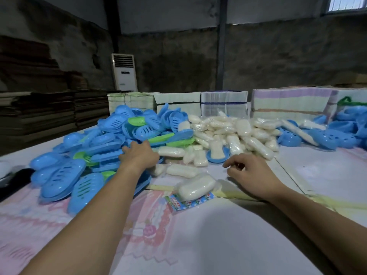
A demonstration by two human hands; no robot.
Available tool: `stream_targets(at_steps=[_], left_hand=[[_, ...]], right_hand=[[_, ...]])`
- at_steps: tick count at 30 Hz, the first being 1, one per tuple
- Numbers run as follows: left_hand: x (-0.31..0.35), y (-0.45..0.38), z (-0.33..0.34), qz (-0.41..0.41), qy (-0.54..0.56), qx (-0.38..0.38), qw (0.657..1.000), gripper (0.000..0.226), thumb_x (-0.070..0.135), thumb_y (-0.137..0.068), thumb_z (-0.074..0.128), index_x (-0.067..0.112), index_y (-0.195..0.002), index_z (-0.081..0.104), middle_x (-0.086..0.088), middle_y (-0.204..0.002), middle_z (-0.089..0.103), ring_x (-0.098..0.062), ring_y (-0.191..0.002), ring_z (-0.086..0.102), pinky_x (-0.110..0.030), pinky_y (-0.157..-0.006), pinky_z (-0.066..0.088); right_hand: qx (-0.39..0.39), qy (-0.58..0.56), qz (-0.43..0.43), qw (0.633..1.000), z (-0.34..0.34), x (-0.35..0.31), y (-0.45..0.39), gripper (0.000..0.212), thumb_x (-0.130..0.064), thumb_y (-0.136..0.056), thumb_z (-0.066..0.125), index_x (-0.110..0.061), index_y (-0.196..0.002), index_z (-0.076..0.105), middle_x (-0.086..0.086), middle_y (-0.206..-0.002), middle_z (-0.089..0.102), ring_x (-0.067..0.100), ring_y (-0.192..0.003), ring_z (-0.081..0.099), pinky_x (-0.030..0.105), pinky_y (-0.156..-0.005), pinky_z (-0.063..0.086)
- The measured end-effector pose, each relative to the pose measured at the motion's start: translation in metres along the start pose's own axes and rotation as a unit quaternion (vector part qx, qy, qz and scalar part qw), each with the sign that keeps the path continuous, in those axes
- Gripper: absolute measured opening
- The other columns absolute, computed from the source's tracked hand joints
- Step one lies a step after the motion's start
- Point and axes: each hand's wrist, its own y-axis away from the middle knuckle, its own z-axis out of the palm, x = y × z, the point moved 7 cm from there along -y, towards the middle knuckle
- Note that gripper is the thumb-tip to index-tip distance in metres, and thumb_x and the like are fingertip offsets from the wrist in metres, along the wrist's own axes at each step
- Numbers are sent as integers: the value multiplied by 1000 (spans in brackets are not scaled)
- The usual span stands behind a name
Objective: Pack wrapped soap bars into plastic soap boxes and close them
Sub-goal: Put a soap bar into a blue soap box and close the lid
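My left hand (139, 154) reaches into the blue and green box pile (95, 147), fingers spread on the plastic, grip holding nothing I can make out. My right hand (250, 172) hovers over the worktop (208, 235), fingers loosely curled, empty. One wrapped soap (195, 187) lies between them; the soap heap (234, 133) sits beyond.
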Motion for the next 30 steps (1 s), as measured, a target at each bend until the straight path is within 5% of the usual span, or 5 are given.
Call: stream_targets(at_steps=[9,13,18,24,30], left_hand=[[-16,-14,-8,-1,158,104,982,28,29,-95,49,19,-120,58,-14,-146,32,-39,-138,20,-50,-105,33],[-23,-13,-29,21,308,254,916,16,19,-95,55,20,-107,66,-10,-141,45,-34,-136,32,-40,-105,34],[-46,-16,-33,-67,518,269,809,13,12,-97,51,21,-98,61,-13,-127,58,-35,-112,60,-47,-93,52],[0,13,-50,110,371,329,861,27,-6,-85,58,20,-93,60,-1,-113,54,-7,-91,50,1,-70,32],[37,37,-57,230,346,318,852,32,-11,-81,62,16,-98,66,4,-93,63,-11,-86,58,-25,-78,52]], right_hand=[[-13,-32,-2,999,4,0,2,23,-19,-83,62,-41,-80,68,-12,-75,69,0,-75,60,26,-74,50],[-20,-30,-6,999,6,-1,1,24,-19,-82,63,-42,-79,68,-12,-77,70,-1,-75,59,25,-71,48],[-16,-18,-4,1000,6,1,0,23,-20,-82,64,-43,-78,68,-12,-81,70,3,-77,59,29,-76,50],[0,-38,9,999,5,5,-1,22,-18,-81,66,-40,-77,71,-15,-76,70,-2,-78,59,25,-74,49],[5,-42,9,999,5,5,-1,22,-18,-82,66,-39,-78,72,-11,-76,70,-1,-79,59,23,-73,47]])
